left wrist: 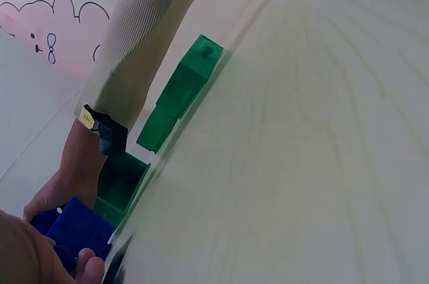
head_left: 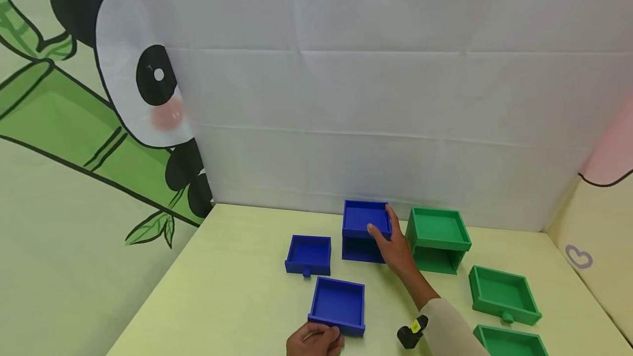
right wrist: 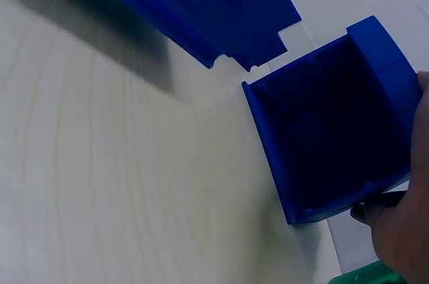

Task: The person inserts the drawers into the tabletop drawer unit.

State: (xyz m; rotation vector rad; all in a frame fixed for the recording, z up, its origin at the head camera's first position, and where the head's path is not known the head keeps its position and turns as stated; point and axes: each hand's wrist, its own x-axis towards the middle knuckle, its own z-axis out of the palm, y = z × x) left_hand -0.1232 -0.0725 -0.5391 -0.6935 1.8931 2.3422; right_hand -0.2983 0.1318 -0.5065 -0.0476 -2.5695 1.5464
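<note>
My left hand (head_left: 316, 340) is low in the head view, its thumb and fingers pinching the front of a blue drawer (head_left: 338, 304) where the knob is hidden. The right wrist view shows the underside of this drawer (right wrist: 208, 3), with a shadow on the table below it. Ahead of it stands a blue cabinet shell (head_left: 364, 217) with an open, hollow front (right wrist: 328, 123). My right hand (head_left: 395, 249) grips that shell at its right side, thumb near the front edge and fingers toward the back.
A second blue drawer (head_left: 309, 254) with a knob lies left of the shell. To the right stands a green cabinet shell (head_left: 440, 227). Two green drawers, one farther back (head_left: 504, 293) and one nearer (head_left: 510, 342), lie at right. A white curtain (head_left: 316, 98) hangs behind the table.
</note>
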